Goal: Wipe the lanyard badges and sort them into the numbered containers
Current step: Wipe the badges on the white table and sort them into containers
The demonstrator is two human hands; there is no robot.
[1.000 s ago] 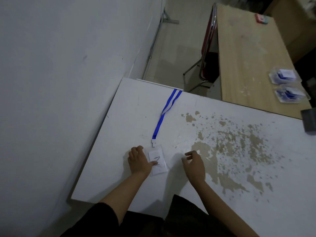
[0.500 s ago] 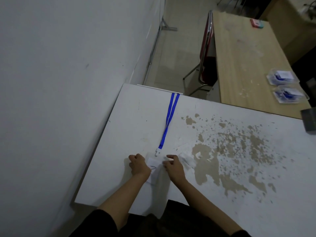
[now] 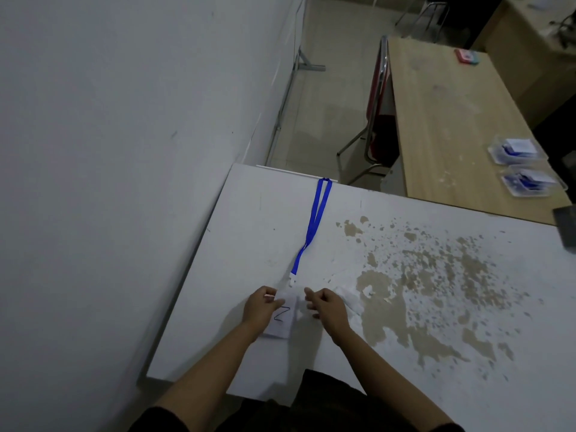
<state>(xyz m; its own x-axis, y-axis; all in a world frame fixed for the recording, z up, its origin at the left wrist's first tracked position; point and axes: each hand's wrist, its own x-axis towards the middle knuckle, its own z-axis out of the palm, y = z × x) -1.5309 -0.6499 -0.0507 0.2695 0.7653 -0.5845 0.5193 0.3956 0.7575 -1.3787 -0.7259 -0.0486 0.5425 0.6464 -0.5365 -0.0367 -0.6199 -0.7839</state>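
Observation:
A clear badge holder (image 3: pixel 283 321) with a handwritten "2" card lies near the front left of the white table (image 3: pixel 249 244). Its blue lanyard strap (image 3: pixel 314 222) runs straight back to the table's far edge. My left hand (image 3: pixel 260 310) holds the badge's left edge, fingers curled over it. My right hand (image 3: pixel 327 307) sits just right of the badge with curled fingers gripping a white wipe (image 3: pixel 349 296), which trails out to the right on the table. Two clear containers (image 3: pixel 517 149) (image 3: pixel 533 183) holding blue lanyards stand on the wooden table at far right.
The white table has a large patch of peeled brown spots (image 3: pixel 436 275) on its right half. A grey wall (image 3: pixel 109 151) runs close along the left. A wooden table (image 3: pixel 436 120) adjoins at the back right, with a red chair (image 3: pixel 377 98) beside it. A dark object (image 3: pixel 565 226) sits at the right edge.
My right hand came in from the right with the wipe onto the badge, then drew back slightly to the badge's right side. The lanyard strap now lies straighter. My left hand stays on the badge.

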